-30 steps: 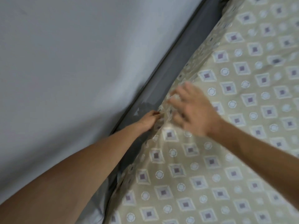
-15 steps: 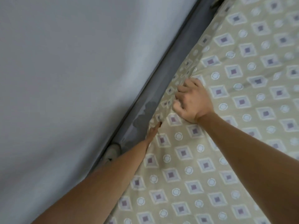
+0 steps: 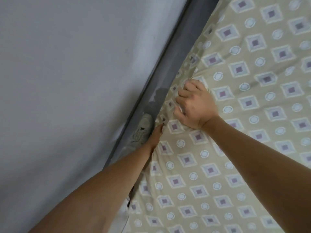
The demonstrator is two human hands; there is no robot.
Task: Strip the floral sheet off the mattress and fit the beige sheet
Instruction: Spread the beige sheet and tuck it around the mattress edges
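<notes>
Our right hand (image 3: 195, 105) grips the beige diamond-patterned cotton sheet (image 3: 235, 148), whose edge runs diagonally from lower left to upper right. Our left hand (image 3: 156, 134) reaches under that edge; we cannot tell its grip.

right hand (image 3: 193, 105) now bunching beige sheet (image 3: 244, 148), shoe (image 3: 143, 130) revealed

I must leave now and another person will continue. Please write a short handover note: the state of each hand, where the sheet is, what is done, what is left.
Right hand: curled grip on a bunch of the beige sheet at the mattress edge.
Left hand: reaches down the side of the mattress at the sheet's edge; its fingers are mostly hidden, so its grip is unclear.
Beige sheet: spread over the top, bunched at the edge by the wall. A shoe lies in the gap.
Done: no floral sheet in view.
Left: tuck this edge; other edges are out of view.
</notes>
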